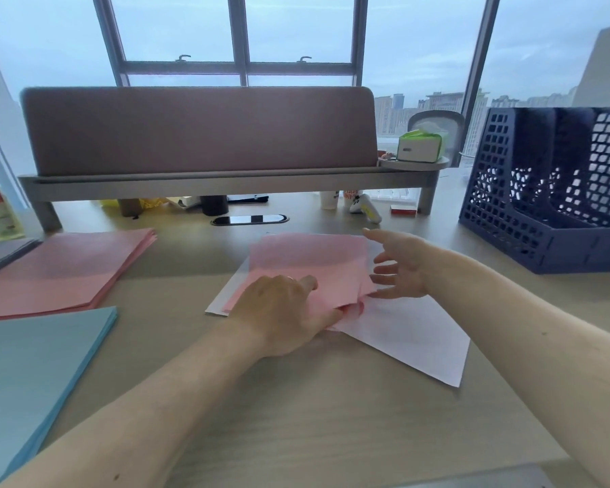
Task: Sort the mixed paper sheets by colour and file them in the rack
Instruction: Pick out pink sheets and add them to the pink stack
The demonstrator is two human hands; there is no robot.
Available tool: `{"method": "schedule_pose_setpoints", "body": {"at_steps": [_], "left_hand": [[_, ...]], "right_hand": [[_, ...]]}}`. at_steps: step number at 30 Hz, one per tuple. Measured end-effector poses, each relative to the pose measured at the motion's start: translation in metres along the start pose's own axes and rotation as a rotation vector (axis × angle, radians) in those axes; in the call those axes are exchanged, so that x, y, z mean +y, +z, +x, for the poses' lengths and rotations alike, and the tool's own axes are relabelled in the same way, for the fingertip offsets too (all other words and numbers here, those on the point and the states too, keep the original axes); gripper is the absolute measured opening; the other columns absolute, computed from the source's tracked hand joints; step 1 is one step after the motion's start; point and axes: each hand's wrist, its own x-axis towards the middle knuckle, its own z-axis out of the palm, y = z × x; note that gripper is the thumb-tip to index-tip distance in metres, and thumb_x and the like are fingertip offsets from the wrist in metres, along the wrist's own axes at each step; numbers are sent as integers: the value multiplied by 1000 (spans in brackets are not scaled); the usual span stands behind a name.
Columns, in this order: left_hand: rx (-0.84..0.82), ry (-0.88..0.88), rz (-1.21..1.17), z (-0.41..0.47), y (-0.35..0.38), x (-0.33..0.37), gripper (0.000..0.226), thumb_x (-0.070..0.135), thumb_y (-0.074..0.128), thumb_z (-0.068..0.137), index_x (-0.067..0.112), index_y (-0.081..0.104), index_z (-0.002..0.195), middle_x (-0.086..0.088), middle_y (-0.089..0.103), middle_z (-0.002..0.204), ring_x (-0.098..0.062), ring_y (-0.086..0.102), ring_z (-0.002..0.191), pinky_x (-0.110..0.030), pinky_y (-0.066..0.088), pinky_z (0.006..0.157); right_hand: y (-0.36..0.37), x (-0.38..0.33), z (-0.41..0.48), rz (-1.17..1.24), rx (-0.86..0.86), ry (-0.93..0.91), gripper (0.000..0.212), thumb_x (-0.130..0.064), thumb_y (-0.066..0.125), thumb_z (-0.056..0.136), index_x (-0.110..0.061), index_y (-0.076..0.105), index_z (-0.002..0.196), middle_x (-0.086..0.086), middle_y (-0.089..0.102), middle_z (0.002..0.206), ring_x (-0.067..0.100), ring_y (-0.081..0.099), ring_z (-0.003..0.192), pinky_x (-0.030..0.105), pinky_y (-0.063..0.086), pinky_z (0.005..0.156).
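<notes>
Progress check: sorting looks approx 3/4 done, filing isn't started. 3 sorted piles are laid out on the left of the desk (314, 417): a pink stack (67, 269), a blue stack (32, 375) nearer the body, and what looks like a grey stack (0, 253) at the far left (mostly cut off by the frame, so the colour can't be sworn to).

What's left of the mixed pile is found mid-desk, well apart from those. A few pink sheets (307, 258) are lying skewed on top of white sheets (412, 339), w/ the white poking out at the near right and at the left edge.

The near corner of those pink sheets is gripped by the left hand (286, 311), fingers curled round the edge, so it's prob the pink being lifted off the white. The right hand (398, 265) is held spread, fingers straight, just beside the right edge of the pink sheets, nothing gripped.

The rack (529, 220) is parked at the far right of the desk, and no paper is seen in the slots visible thru the mesh.

Left to do: pink added to the pink stack, white squared up as its own pile, then all 4 colours slotted into the rack, 1 per compartment presumably.
</notes>
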Motion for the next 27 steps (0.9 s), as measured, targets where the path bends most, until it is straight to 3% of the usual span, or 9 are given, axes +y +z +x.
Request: {"method": "schedule_pose_setpoints", "body": {"at_steps": [2,8,13,15,17,20,23,25,27], "left_hand": [[-28,-14,19,-2,0,3,77,86,37,80,28,54,129,0,69,109,-24,63,101,-38,50,89],[148,18,4,2,3,-12,34,38,29,106,29,61,112,-6,71,103,-32,63,93,-38,49,80],[293,132,198,-21,-12,-14,35,12,55,87,27,62,118,2,70,96,-26,67,86,-35,52,61],[321,297,204,-39,-13,-14,31,19,66,83,25,65,113,4,71,93,-23,68,84,-36,54,55],[177,335,61,-56,-20,-16,37,51,55,94,33,59,127,11,67,117,-14,62,107,-36,56,78],[14,60,-295,-75,-31,-25,70,81,32,88,41,46,143,23,49,142,2,42,130,-30,39,108],[244,-367,-646,-72,-43,-46,71,69,50,91,30,40,149,12,46,149,-7,42,133,-31,35,108],[227,-657,-957,-69,-54,-53,83,58,64,90,25,27,157,6,39,155,-18,41,140,-37,35,112],[243,-682,-1240,-66,-61,-60,70,46,71,90,24,38,148,9,54,142,-18,58,124,-37,45,104]], "right_hand": [[5,0,2,81,7,-7,63,-43,72,87,-5,48,130,16,49,126,28,59,104,41,57,58],[8,9,3,44,-50,12,48,-44,70,89,-5,47,107,16,66,100,25,65,83,33,57,76],[5,5,-13,120,-184,1,51,-36,69,92,-10,44,128,15,59,113,37,71,86,47,63,70],[5,8,-22,20,-207,-6,35,-24,63,97,-8,52,127,13,62,102,29,69,73,39,61,55],[8,20,-22,-156,-135,-70,25,-2,57,97,-3,56,121,16,67,97,29,69,74,39,62,64],[17,37,-24,-296,-39,-273,41,10,51,89,-13,55,122,15,67,111,31,66,92,45,55,88],[25,42,-43,-233,-70,-491,46,9,52,90,-25,55,122,7,73,103,28,72,88,42,60,81],[29,40,-55,-191,-98,-629,47,8,51,90,-29,57,118,5,76,98,30,74,87,50,60,81],[36,34,-67,-142,-104,-747,49,7,49,89,-35,59,113,4,75,97,31,73,89,58,57,84]]}}
